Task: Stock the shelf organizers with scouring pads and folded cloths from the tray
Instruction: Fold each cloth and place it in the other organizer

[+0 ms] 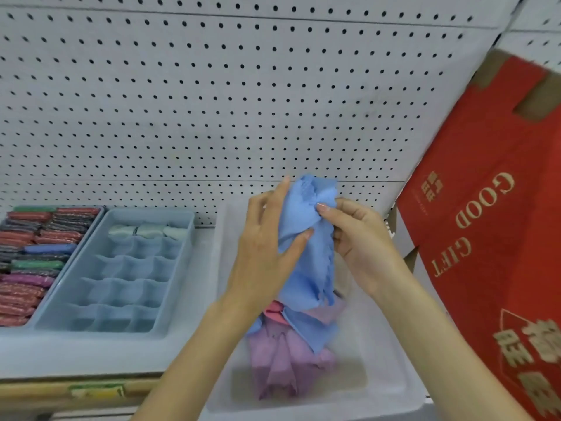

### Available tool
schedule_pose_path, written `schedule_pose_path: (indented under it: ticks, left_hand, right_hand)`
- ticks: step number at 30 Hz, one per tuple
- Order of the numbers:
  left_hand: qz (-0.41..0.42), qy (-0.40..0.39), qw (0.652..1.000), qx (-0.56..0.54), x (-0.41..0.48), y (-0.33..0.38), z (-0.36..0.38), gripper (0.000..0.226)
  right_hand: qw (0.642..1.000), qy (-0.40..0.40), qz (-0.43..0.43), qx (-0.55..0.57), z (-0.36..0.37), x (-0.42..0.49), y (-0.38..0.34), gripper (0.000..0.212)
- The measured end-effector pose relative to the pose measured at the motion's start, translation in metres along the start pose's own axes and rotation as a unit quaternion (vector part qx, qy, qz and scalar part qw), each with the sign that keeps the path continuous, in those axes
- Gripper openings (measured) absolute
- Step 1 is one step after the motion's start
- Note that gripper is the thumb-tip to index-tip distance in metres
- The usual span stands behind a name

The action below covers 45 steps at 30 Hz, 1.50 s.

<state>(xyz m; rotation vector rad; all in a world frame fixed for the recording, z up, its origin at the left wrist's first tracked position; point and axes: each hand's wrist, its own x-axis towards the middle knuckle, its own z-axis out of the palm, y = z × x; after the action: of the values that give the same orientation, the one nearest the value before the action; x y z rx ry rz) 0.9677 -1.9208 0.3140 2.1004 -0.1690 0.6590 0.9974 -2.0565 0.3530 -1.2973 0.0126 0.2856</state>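
A light blue cloth (306,268) hangs above the white tray (391,378). My left hand (267,244) grips its left side, thumb pressed into the fabric. My right hand (358,241) pinches the cloth's upper right edge. Below them, pink, purple and blue cloths (288,357) lie heaped in the tray. To the left stands a blue divided organizer (182,262); three pale folded cloths (148,230) fill its back row. Further left, another organizer holds several scouring pads (33,262) in red, green, blue and dark colours.
A white pegboard (243,101) backs the shelf. A red cardboard box (491,238) printed "GOOD GIFT" leans at the right, close to the tray. The shelf's wooden front edge (45,390) with a price label runs at the lower left.
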Motion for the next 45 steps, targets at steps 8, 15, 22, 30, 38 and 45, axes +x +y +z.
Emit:
schedule_pose_path:
  ticks: [8, 15, 22, 30, 38, 45]
  left_hand:
    - [0.015, 0.006, 1.000, -0.026, -0.004, -0.001, -0.013, 0.035]
    - [-0.279, -0.023, 0.871, -0.404, -0.009, 0.001, -0.024, 0.024]
    - [-0.243, -0.051, 0.879, -0.406, -0.008, 0.000, -0.034, 0.022]
    - [-0.246, -0.042, 0.906, -0.343, -0.006, -0.002, -0.033, 0.027]
    - [-0.273, -0.047, 0.903, -0.327, 0.001, -0.005, -0.038, 0.026]
    - [-0.199, -0.059, 0.959, -0.192, 0.020, -0.012, -0.042, 0.065]
  right_hand:
    - [1.000, 0.008, 0.010, 0.002, 0.006, -0.008, 0.004, 0.019]
    - [1.000, 0.004, -0.015, -0.024, -0.003, -0.019, 0.008, 0.015]
    - [0.994, 0.074, -0.068, -0.048, 0.004, -0.018, 0.009, 0.012]
    - [0.966, 0.142, -0.174, -0.125, 0.006, -0.021, 0.019, 0.005]
    - [0.963, 0.116, -0.176, -0.167, -0.004, -0.022, 0.009, 0.017]
    - [0.914, 0.181, -0.202, -0.303, -0.007, -0.020, 0.010, 0.011]
